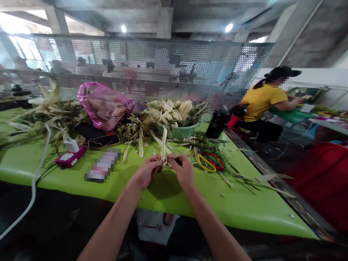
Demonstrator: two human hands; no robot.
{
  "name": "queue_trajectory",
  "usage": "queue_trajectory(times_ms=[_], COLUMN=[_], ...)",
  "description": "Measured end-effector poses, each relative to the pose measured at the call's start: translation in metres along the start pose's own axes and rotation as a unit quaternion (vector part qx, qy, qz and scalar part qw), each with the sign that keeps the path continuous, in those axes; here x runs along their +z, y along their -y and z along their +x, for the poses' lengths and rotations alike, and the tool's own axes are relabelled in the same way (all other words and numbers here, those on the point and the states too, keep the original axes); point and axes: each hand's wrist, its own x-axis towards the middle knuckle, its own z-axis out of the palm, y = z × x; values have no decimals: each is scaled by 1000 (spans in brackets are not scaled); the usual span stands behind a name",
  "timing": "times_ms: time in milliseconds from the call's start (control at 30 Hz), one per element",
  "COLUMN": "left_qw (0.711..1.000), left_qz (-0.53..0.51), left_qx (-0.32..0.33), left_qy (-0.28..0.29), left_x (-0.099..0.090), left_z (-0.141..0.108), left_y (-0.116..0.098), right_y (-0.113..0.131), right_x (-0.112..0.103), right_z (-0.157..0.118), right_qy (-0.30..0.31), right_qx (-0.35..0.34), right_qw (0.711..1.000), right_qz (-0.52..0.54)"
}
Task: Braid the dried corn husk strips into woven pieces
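Observation:
Pale dried strips that look like corn husk [164,142] are pinched between my two hands, just above the green tabletop [167,205]. My left hand [146,173] has its fingers closed on the lower end of the strips. My right hand [184,173] grips them from the other side, with the fingertips close to those of the left. One strip sticks up between the hands; the exact spot where the fingers meet is partly hidden. To the right of my right hand lie scissors with yellow and red handles [206,164].
Behind my hands stands a green basket [180,133] heaped with husks. Around it are a pink plastic bag [103,105], a black bottle [216,124], a blurred phone [103,165] and a purple power strip [70,158] with a white cable [34,183]. A person in yellow [263,98] sits at right.

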Motion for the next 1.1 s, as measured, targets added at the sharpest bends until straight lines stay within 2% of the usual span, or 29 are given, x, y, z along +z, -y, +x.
queue_trajectory(times_ms=[133,233,367,500,600,733,800,867,967,1100], left_qw=[1000,1000,1000,997,996,991,986,983,985,993], left_qz=[-5,-10,1,71,75,16,-24,-62,-87,-65], left_qx=[1,-3,-1,29,40,62,58,49,35,31], left_qy=[13,16,-18,-13,-38,-118,-152,-167,-141,-91], left_x=[-1,-1,2,5,2,-2,-1,0,1,0], left_z=[0,0,-2,-5,-2,5,7,7,6,5], left_y=[-1,0,0,-1,0,1,0,-2,-3,-1], right_y=[-2,-3,-4,-5,-4,0,0,-2,-7,-11], right_x=[2,5,5,4,4,1,-1,-1,0,-2], right_z=[-1,-2,-3,-4,-5,-4,-3,-2,-1,3], right_qy=[65,85,55,35,24,-40,-37,17,96,72], right_qx=[85,98,55,28,15,9,53,120,188,229], right_qw=[992,985,996,998,999,999,997,990,973,956], right_qz=[73,111,35,-44,-37,5,35,66,90,166])
